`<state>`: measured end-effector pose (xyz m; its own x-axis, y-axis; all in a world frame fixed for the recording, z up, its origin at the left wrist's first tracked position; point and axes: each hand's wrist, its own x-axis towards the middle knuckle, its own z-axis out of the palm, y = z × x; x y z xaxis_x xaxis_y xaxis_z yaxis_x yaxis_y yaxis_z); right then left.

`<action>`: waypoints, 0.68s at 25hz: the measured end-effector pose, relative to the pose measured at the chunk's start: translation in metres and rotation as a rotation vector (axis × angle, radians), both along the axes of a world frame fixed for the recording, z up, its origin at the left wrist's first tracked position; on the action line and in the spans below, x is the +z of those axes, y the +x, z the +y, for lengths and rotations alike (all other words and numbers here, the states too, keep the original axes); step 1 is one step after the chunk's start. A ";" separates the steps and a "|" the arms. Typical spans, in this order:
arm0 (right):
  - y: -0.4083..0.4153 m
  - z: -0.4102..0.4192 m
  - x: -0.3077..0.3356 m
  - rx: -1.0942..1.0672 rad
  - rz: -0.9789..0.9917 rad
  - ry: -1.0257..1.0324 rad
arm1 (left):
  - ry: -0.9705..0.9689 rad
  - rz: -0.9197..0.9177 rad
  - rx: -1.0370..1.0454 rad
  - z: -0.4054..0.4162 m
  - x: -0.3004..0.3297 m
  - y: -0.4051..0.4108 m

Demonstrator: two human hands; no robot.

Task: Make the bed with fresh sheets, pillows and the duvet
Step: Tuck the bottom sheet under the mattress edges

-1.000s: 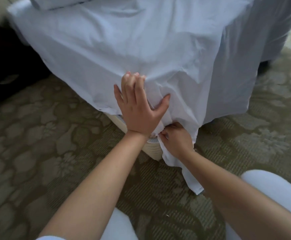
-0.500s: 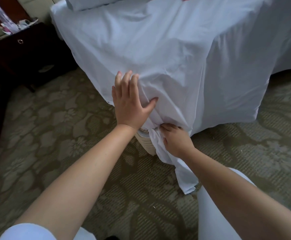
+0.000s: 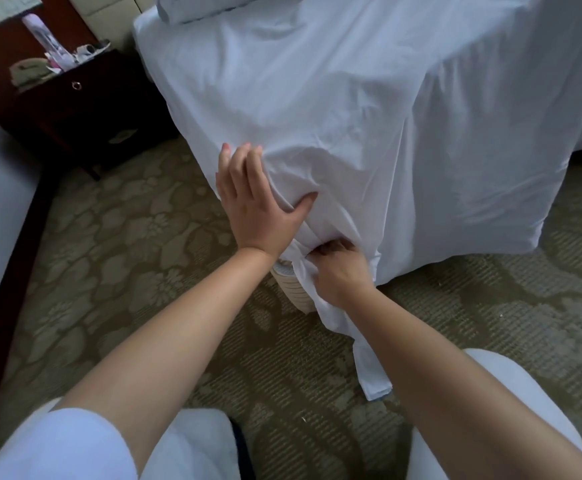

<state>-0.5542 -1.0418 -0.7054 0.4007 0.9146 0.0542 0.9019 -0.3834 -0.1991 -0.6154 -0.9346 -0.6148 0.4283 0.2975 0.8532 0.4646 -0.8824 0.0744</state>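
Tucking the sheet (image 3: 369, 109) corner: left hand (image 3: 258, 206) flat, fingers straight, pinning the fold; right hand (image 3: 338, 273) gripping bunched cloth, next likely pushing it under the mattress.

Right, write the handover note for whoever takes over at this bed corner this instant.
Left hand: open, flat, pressing the sheet against the bed's near corner.
Right hand: curled round the bunched sheet just below, at the corner's bottom edge.
Sheet: spread over the mattress and hanging down both visible sides; a loose tail trails onto the carpet. The bed base shows bare at the corner.
A pillow lies at the head end.
Done: sheet laid over the bed.
Left: tuck this corner and the hanging sides, then probably the other corners, pillows and duvet; no duvet in view.
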 end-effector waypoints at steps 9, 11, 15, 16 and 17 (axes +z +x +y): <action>-0.012 -0.030 -0.040 0.156 -0.164 0.306 | -0.044 -0.010 0.005 -0.010 0.004 -0.004; -0.013 -0.025 -0.045 0.264 -0.241 0.337 | -0.041 0.001 0.007 -0.009 0.007 -0.007; -0.023 -0.011 -0.048 0.365 -0.477 0.273 | 0.047 0.014 -0.010 -0.004 0.007 -0.010; -0.023 -0.008 -0.046 0.288 -0.474 0.287 | 0.064 0.011 -0.008 -0.002 0.006 -0.011; -0.020 -0.006 -0.043 0.215 -0.457 0.318 | 0.081 0.003 -0.007 0.001 0.006 -0.011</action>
<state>-0.5746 -1.0478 -0.7483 0.0796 0.8835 0.4616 0.9740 -0.1674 0.1524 -0.6261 -0.9335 -0.6092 0.4324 0.2246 0.8732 0.4583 -0.8888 0.0017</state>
